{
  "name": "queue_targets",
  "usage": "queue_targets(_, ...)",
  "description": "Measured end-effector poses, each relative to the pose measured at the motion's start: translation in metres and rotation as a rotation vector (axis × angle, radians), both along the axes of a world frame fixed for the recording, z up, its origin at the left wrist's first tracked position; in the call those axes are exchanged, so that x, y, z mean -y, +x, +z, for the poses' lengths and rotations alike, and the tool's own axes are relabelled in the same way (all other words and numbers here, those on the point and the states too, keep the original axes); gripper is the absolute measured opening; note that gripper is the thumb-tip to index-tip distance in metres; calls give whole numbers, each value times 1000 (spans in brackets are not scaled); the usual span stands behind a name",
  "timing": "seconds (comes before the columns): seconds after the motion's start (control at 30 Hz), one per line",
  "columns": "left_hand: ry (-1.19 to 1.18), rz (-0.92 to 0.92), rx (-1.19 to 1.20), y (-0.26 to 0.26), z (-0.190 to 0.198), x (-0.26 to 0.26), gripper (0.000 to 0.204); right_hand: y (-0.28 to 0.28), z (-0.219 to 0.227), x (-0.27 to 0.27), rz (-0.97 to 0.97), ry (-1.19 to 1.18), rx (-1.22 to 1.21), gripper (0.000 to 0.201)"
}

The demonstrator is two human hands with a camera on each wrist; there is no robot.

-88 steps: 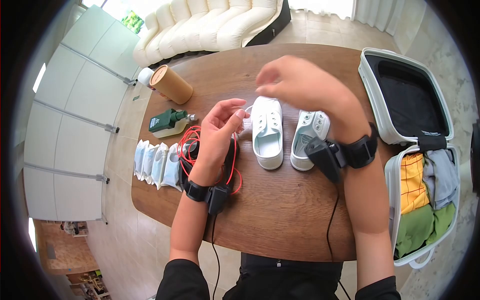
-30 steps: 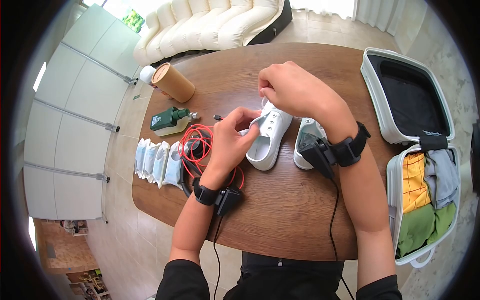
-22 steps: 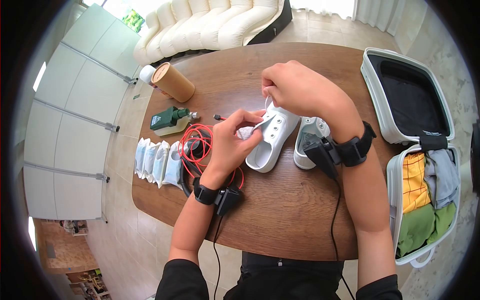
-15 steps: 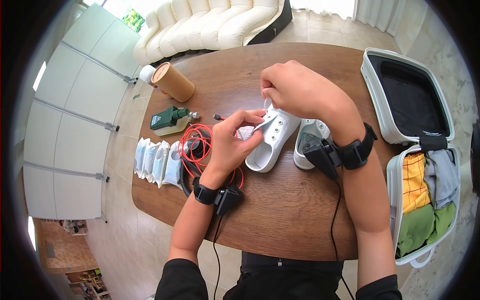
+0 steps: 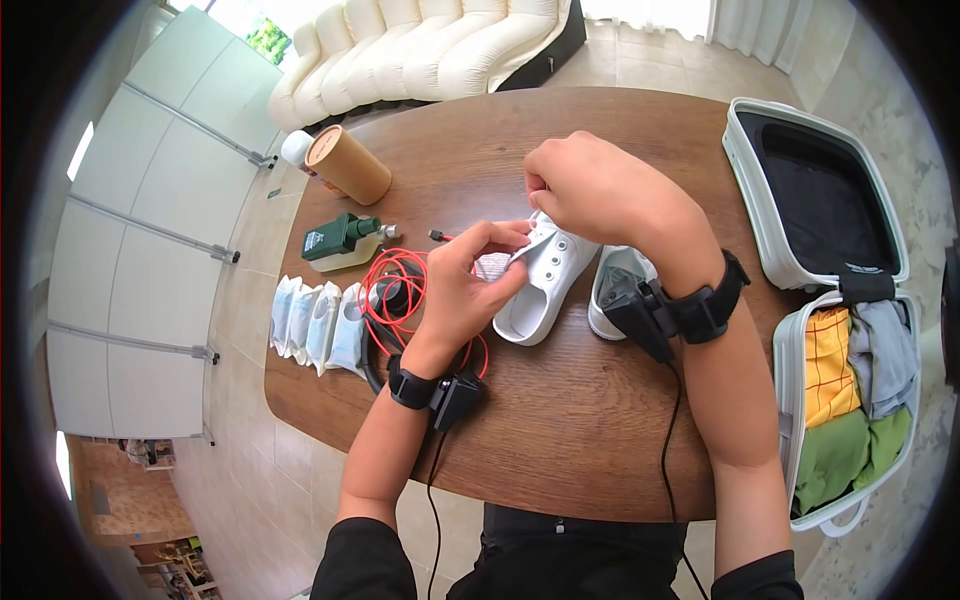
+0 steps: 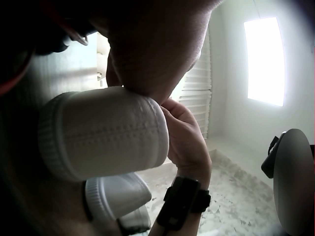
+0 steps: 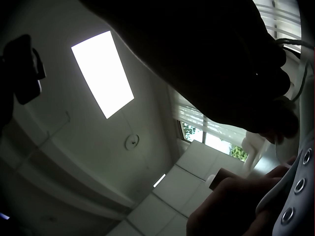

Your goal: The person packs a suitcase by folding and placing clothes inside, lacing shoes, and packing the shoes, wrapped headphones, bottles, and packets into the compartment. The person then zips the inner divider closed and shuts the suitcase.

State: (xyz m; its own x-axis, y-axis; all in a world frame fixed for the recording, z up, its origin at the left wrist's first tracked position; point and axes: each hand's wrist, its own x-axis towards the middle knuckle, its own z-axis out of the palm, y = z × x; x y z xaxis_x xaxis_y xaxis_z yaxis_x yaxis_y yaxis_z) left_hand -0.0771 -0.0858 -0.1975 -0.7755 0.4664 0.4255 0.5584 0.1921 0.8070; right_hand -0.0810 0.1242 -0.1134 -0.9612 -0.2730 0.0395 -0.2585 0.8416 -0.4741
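Note:
In the head view a white lace-up shoe (image 5: 568, 262) stands on the table, its toe angled right. The left hand (image 5: 458, 290) pinches the eyelet flap on its left side between thumb and fingers. The right hand (image 5: 615, 190), fingers curled, is at the toe end; in the right wrist view its fingertips pinch a thin white lace (image 7: 294, 43) above the shoe's metal eyelets (image 7: 300, 186). A second white shoe (image 5: 603, 318) stands to the right, partly behind the right wrist's strap. The left wrist view shows the first shoe's heel (image 6: 113, 135) up close.
Left on the table (image 5: 560, 420) are a coiled red cable (image 5: 390, 300), several wrapped packs (image 5: 317, 328), a green bottle (image 5: 338, 236) and a brown cylinder (image 5: 347, 167). An open suitcase (image 5: 785, 420) with folded clothes is at the right.
Over these frames the left hand has moved onto the first shoe and taken hold of its flap. The shoe has turned, toe to the right. The right hand has come down to the toe end.

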Motion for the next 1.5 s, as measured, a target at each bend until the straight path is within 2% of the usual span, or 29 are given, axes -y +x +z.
queue_targets(0.23,-54,-27,75,2,5,1,32,-1,-3,3,2,35,49,16)
queue_targets(0.43,-94,-46,3,0,4,0,38,0,-2,3,-2,52,73,16)
queue_targets(1.17,-177,-40,-18,3,12,-4,40,-8,-24,5,-22,108,48,13)
queue_targets(1.5,-186,-40,26,2,10,-3,40,-5,-19,4,-20,110,68,13)
